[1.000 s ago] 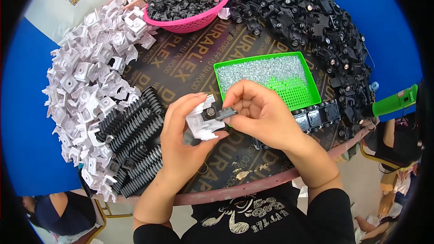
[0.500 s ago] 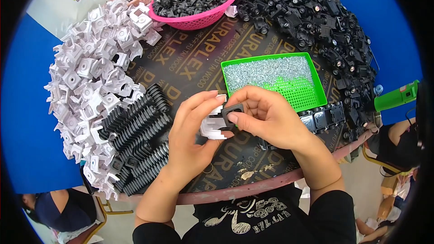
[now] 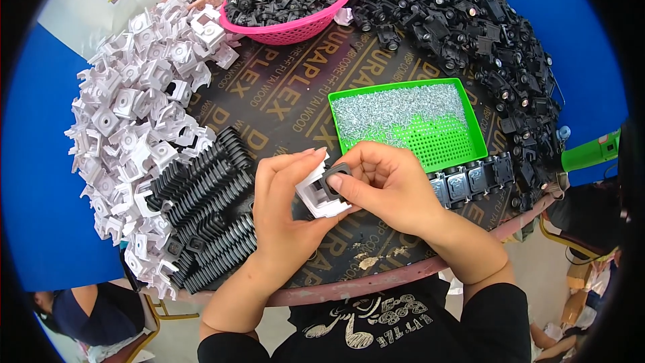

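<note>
From my remote seat: dark table with gold print (image 3: 269,87) fills the middle. Heap of black plastic chassis-like parts (image 3: 450,23) runs along the far right edge; heap of white plastic bracket-shaped parts (image 3: 127,104) covers the left. Far side: round pink plastic basket (image 3: 285,32), full of black parts. I've got stacked rows of black plastic frames (image 3: 201,185) beside the white heap, and a rectangular green plastic tray (image 3: 440,142) right of centre, holding small silvery metal pieces (image 3: 403,104). Hands close together, just short of the tray. Left hand (image 3: 285,195) clamped on a white plastic bracket (image 3: 310,200), fingers above, thumb below. Right hand (image 3: 383,175) pinches a small square black frame (image 3: 334,178), thumb on its face, at the bracket's open side. Can't tell if it's seated.
</note>
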Available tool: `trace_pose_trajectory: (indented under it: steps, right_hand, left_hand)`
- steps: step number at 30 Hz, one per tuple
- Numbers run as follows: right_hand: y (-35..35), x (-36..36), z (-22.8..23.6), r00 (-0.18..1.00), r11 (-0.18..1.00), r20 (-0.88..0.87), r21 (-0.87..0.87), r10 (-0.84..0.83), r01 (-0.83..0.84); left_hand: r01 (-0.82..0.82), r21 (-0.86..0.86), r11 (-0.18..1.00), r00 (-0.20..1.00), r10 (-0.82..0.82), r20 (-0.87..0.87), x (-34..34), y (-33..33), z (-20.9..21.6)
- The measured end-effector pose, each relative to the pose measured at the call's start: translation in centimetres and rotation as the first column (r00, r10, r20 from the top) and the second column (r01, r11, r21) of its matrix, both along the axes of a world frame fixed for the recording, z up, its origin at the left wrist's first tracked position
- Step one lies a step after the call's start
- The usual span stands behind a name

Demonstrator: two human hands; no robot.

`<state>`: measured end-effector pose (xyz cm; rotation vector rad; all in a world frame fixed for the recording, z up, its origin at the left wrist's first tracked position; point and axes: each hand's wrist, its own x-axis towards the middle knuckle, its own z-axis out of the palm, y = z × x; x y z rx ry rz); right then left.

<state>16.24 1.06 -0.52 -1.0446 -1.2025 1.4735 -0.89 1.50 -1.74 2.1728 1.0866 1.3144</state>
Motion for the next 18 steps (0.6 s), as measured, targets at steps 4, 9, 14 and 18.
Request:
trace_pose_trajectory:
  steps: [4,9,14,18]
  right_hand:
    - [-0.3,0.0,0.4,0.985,1.000,0.169,-0.005,0.027,-0.027]
    - [0.0,0.4,0.3,0.987,0.999,0.152,-0.020,0.049,-0.047]
    - [0.4,1.6,1.7,0.988,0.984,0.028,-0.096,0.150,-0.147]
    - [0.7,2.6,2.0,0.975,0.980,0.106,-0.061,0.193,-0.187]
  left_hand:
    - [0.014,0.010,1.000,1.000,-0.014,-0.005,0.1,-0.1,-0.3]
    - [0.039,0.046,0.998,0.999,-0.039,0.010,0.4,-0.2,-0.6]
    - [0.132,-0.024,0.991,0.990,-0.131,0.041,0.3,-0.4,0.1]
    - [0.177,-0.046,0.983,0.984,-0.177,0.002,0.3,-0.4,0.1]
